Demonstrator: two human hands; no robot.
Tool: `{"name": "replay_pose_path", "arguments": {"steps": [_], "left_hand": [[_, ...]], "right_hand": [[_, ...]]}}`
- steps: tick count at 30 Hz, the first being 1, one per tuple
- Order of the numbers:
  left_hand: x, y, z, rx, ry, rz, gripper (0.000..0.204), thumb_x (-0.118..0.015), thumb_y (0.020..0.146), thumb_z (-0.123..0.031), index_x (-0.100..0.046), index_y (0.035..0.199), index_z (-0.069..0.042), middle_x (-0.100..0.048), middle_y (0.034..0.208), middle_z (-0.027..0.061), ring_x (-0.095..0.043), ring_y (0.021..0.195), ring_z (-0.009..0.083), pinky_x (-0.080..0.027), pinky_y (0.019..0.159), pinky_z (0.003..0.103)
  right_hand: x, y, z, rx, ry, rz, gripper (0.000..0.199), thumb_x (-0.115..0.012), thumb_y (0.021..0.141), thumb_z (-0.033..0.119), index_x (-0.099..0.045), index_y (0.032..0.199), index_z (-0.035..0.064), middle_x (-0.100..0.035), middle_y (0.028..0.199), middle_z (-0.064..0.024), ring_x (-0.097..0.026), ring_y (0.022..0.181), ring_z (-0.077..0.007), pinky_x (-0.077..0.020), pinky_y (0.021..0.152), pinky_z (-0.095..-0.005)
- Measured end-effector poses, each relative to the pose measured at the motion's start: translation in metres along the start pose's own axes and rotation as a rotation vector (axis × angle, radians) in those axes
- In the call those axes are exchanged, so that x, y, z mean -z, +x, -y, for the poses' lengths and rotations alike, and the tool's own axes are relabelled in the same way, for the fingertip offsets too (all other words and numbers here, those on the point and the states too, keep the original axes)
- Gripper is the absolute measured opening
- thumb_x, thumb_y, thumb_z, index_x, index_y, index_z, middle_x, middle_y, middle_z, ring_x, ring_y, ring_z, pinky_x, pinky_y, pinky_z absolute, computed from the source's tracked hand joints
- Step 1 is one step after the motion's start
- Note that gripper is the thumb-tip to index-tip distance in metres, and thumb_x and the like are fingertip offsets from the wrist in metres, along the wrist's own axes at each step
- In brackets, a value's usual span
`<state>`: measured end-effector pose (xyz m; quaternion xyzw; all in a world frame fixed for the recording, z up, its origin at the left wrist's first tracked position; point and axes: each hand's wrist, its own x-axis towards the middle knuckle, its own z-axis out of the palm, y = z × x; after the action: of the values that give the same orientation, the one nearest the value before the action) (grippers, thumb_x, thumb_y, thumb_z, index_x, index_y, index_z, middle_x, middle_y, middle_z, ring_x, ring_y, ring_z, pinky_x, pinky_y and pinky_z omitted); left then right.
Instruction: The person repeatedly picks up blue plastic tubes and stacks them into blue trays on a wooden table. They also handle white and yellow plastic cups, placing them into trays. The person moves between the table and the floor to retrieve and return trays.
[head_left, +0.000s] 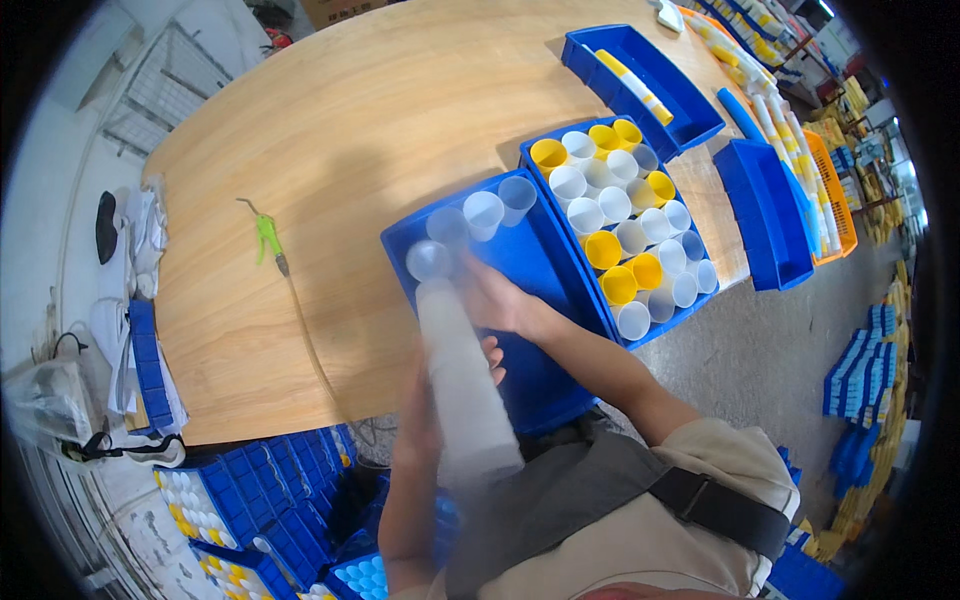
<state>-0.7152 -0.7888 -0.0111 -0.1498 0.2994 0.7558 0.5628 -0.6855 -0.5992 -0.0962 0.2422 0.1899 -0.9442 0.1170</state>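
Note:
My left hand (428,405) is wrapped round a long stack of nested white translucent plastic cups (462,390), its fingertips showing on the stack's right side. The stack slants down toward my body and is blurred. Over a blue bin (545,345), my right hand (490,297) reaches in, its fingers smeared by motion against a blurred white cup (447,226). Beside that cup, a few more white cups (484,213) stand upright along the bin's far end. Adjoining on the right, a second blue bin (612,333) is filled with upright white and yellow cups (603,250).
A green air blow gun (266,235) with a hose lies on the wooden table (300,130). Farther right are a blue bin (700,135) with a yellow-and-white stack across it, and another blue bin (765,215). Stacked blue crates (270,490) stand below the near edge.

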Motion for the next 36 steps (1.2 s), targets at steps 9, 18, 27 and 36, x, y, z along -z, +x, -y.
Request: {"name": "replay_pose_path", "arguments": {"steps": [9, 18, 27, 36], "left_hand": [[-0.006, 0.022, 0.015, 0.228, -0.063, 0.064, 0.076, -0.050, 0.102, -0.056, -0.038, 0.145, 0.005, -0.060, 0.119, 0.0262, -0.067, 0.097, 0.0339, -0.060, 0.082, 0.046], [0.007, 0.010, 0.006, 0.266, -0.026, 0.108, 0.068, -0.051, 0.103, -0.050, -0.041, 0.142, 0.006, -0.062, 0.118, 0.0259, -0.066, 0.099, 0.0338, -0.059, 0.085, 0.047], [0.010, -0.014, 0.007, 0.203, -0.051, 0.088, 0.068, -0.046, 0.104, -0.053, -0.046, 0.138, 0.007, -0.061, 0.120, 0.0259, -0.066, 0.101, 0.0343, -0.057, 0.089, 0.043], [0.045, -0.028, 0.016, 0.008, 0.287, -0.118, 0.067, -0.049, 0.104, -0.052, -0.046, 0.137, 0.007, -0.063, 0.117, 0.0241, -0.065, 0.100, 0.0352, -0.056, 0.087, 0.047]], "right_hand": [[0.033, -0.050, 0.016, 0.240, 0.233, -0.341, 0.068, -0.046, 0.104, 0.058, -0.042, 0.141, 0.0013, -0.057, 0.137, -0.0179, -0.059, 0.122, -0.0288, -0.0430, 0.106, -0.0521], [0.009, -0.055, 0.003, 0.296, 0.138, -0.145, 0.060, -0.047, 0.104, 0.056, -0.047, 0.137, 0.0069, -0.066, 0.119, -0.0121, -0.062, 0.118, -0.0262, -0.0438, 0.106, -0.0470], [-0.001, -0.037, -0.012, 0.165, 0.097, -0.029, 0.060, -0.056, 0.101, 0.051, -0.052, 0.134, 0.0007, -0.065, 0.129, -0.0158, -0.063, 0.117, -0.0218, -0.0459, 0.107, -0.0458], [-0.016, -0.040, -0.043, 0.048, -0.334, 0.042, 0.059, -0.055, 0.102, 0.051, -0.054, 0.130, -0.0010, -0.064, 0.122, -0.0155, -0.062, 0.116, -0.0275, -0.0484, 0.099, -0.0440]]}}
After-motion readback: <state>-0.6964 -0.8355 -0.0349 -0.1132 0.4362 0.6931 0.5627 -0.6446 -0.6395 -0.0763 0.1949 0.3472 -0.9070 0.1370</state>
